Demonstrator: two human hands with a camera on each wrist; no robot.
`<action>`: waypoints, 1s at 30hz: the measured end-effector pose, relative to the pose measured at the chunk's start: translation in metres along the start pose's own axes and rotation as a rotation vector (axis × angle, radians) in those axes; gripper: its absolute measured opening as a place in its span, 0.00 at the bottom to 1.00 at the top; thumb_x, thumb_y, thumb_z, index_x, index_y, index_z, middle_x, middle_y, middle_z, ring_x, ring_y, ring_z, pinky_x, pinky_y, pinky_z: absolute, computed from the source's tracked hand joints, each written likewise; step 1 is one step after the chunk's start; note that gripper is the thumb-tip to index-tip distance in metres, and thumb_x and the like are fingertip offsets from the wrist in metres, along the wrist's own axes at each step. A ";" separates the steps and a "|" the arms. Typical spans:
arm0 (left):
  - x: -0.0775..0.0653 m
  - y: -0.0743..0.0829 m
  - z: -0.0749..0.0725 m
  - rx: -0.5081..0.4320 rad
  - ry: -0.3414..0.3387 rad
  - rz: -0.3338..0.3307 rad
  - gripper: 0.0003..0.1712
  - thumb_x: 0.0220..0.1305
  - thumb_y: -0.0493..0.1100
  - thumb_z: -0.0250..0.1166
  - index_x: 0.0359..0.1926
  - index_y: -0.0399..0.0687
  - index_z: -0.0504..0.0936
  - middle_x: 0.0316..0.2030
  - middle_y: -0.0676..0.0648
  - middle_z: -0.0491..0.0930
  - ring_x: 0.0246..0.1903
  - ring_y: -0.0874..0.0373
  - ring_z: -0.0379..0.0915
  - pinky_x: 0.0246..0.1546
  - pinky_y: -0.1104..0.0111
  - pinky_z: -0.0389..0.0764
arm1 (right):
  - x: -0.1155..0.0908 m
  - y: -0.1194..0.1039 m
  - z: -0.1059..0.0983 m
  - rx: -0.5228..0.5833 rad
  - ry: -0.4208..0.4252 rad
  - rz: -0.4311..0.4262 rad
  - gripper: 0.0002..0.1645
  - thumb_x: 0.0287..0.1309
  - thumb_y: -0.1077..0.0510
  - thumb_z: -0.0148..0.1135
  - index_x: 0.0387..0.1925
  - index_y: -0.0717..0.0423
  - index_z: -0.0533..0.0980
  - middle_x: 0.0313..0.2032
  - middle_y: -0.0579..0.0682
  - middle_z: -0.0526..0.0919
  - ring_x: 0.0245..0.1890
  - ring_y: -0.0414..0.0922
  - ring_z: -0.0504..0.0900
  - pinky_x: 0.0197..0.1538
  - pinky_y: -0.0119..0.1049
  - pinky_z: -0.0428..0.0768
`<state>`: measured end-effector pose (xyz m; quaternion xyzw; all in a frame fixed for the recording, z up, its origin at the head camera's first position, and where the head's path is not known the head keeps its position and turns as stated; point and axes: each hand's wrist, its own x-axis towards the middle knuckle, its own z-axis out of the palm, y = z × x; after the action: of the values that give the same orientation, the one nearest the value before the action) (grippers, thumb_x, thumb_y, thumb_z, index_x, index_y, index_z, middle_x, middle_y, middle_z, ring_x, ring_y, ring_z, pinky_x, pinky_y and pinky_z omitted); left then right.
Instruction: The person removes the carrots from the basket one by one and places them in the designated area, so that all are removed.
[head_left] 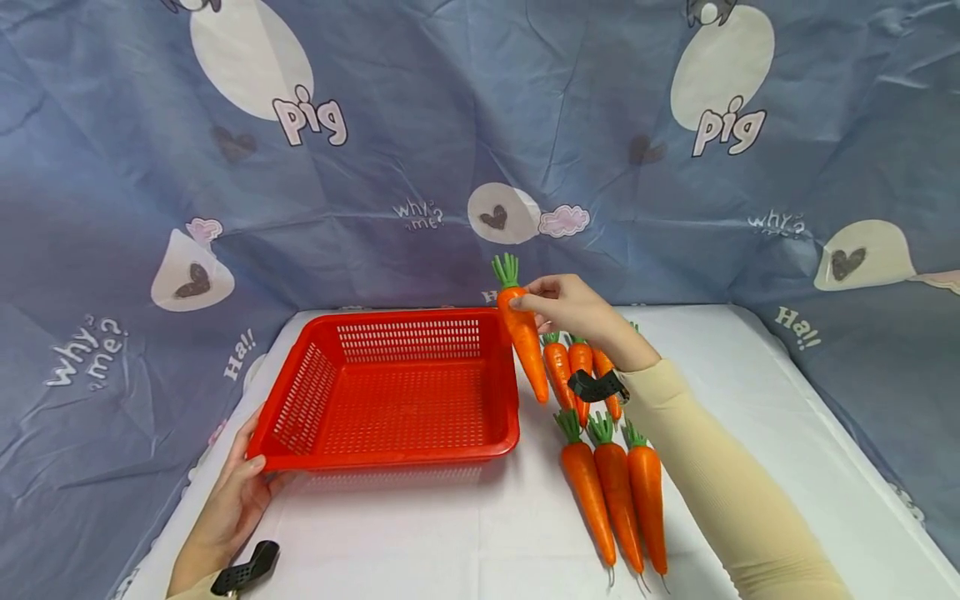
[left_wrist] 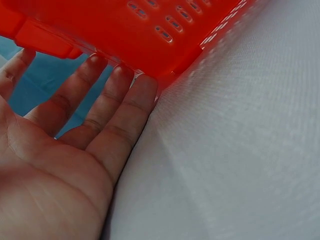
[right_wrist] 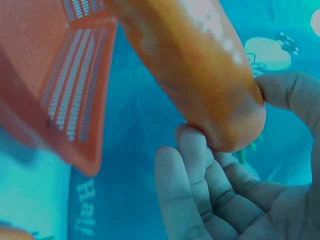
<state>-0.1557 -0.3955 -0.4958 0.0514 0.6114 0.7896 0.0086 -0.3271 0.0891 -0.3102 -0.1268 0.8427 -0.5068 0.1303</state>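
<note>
A red plastic basket (head_left: 408, 460) with slotted walls stands on the white table, its mesh floor showing. At its front left corner my left hand (head_left: 238, 497) holds it, thumb at the rim; in the left wrist view the fingers (left_wrist: 125, 120) reach to the basket's wall (left_wrist: 115, 30). My right hand (head_left: 566, 304) pinches an orange carrot (head_left: 525, 342) near its green top, thumb in front. The carrot hangs tip down beside the basket's right rim. In the right wrist view the thumb and fingers press on the carrot's thick end (right_wrist: 220, 110).
Three carrots (head_left: 617, 492) lie side by side on the table (head_left: 420, 542), right of the basket. Behind them are three more carrots (head_left: 557, 371), partly hidden by the right hand and sleeve. A blue printed cloth (head_left: 390, 150) hangs along the back and sides.
</note>
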 end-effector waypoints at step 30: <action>0.001 0.000 0.003 0.028 -0.012 0.027 0.38 0.81 0.38 0.40 0.85 0.66 0.47 0.72 0.61 0.67 0.64 0.67 0.77 0.59 0.69 0.84 | -0.092 0.093 -0.063 -0.098 0.059 0.054 0.30 0.74 0.48 0.63 0.63 0.69 0.76 0.39 0.46 0.88 0.35 0.40 0.85 0.47 0.34 0.87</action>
<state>-0.1565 -0.3929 -0.4951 0.0647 0.6217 0.7806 0.0011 -0.2707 0.2153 -0.3557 -0.0953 0.8731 -0.4648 0.1125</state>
